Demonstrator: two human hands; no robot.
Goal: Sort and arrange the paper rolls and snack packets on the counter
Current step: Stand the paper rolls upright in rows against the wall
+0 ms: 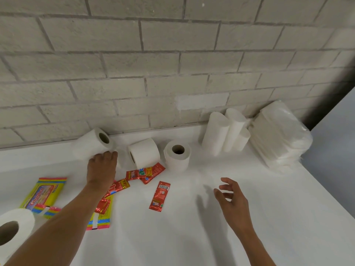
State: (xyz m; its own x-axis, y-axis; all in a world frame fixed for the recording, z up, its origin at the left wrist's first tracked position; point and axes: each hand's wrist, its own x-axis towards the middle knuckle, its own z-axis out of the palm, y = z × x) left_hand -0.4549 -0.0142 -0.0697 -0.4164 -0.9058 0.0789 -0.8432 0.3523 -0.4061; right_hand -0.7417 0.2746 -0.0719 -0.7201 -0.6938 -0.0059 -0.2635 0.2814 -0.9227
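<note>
My left hand [101, 167] grips a white paper roll [90, 144] lying on its side near the wall. A second roll [145, 152] lies on its side to the right of it, and a third [177, 155] stands upright. A fourth roll [13, 227] sits at the near left edge. Several red snack packets lie on the counter: a small pile [148, 172], one alone [159, 195], and others [113, 191] partly under my left forearm. Yellow rainbow-edged packets [43, 191] lie at the left. My right hand [230, 196] hovers open above the counter, holding nothing.
Three tall white rolls [224, 131] lean together at the back right. Beside them stands a plastic-wrapped stack of white paper [278, 137]. The white counter [192, 237] meets a grey brick wall [153, 73] at the back; its right edge runs diagonally.
</note>
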